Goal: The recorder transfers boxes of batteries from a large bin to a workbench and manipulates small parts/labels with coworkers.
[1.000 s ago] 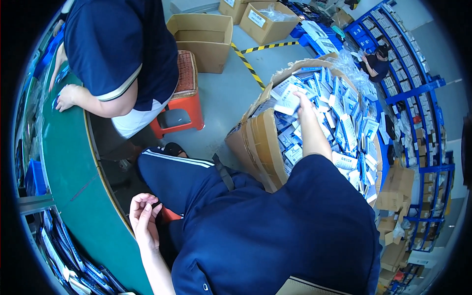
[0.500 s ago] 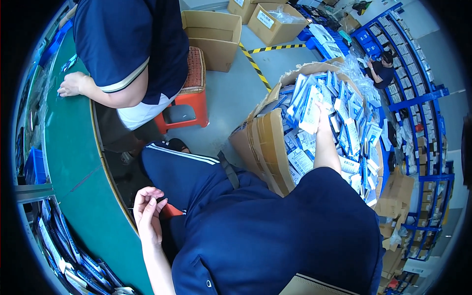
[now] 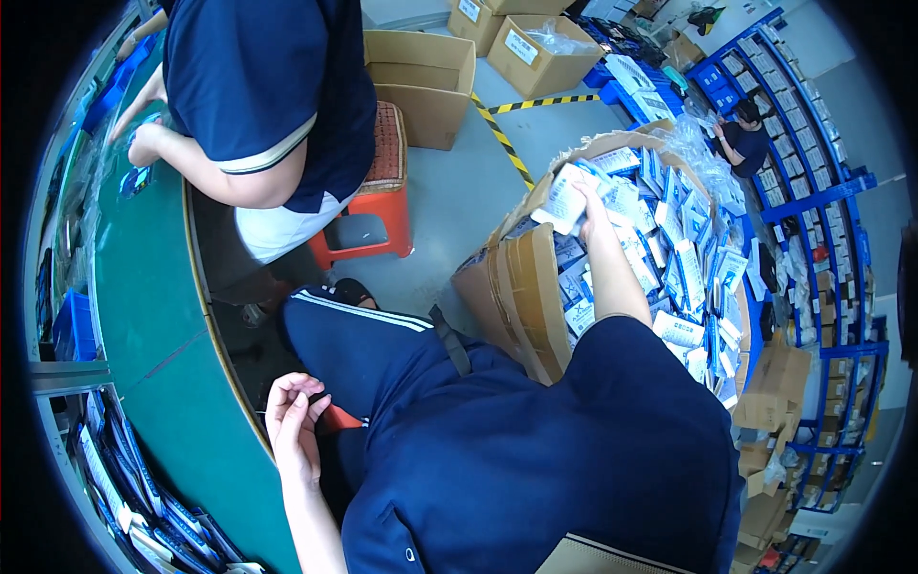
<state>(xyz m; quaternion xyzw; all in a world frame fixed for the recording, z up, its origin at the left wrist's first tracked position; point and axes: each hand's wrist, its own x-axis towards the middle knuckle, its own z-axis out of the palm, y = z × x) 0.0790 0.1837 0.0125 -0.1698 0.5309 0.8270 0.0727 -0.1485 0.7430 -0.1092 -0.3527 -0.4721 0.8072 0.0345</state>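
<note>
At the upper edge of a large carton [image 3: 529,277], my right hand [image 3: 597,218] grips a few flat white-and-blue packets [image 3: 564,198]. Below and around it, the carton is heaped with loose packets [image 3: 679,273] of the same kind. My left hand [image 3: 295,426] hovers beside the edge of the green table [image 3: 158,402], palm up. Its fingers are loosely curled and a little apart, and I see nothing in them.
A co-worker in a dark shirt [image 3: 253,86] sits at the table's far end, hands over a small blue item. Open cartons [image 3: 421,72] stand on the floor behind an orange stool [image 3: 387,225]. Dark-blue flat pieces [image 3: 143,497] fill a bin at lower left. Blue shelving [image 3: 813,201] lines the right.
My right hand has moved left and slightly up with the packets, which now tilt over the carton's rim. My left hand has barely moved. The co-worker's hands have shifted along the table.
</note>
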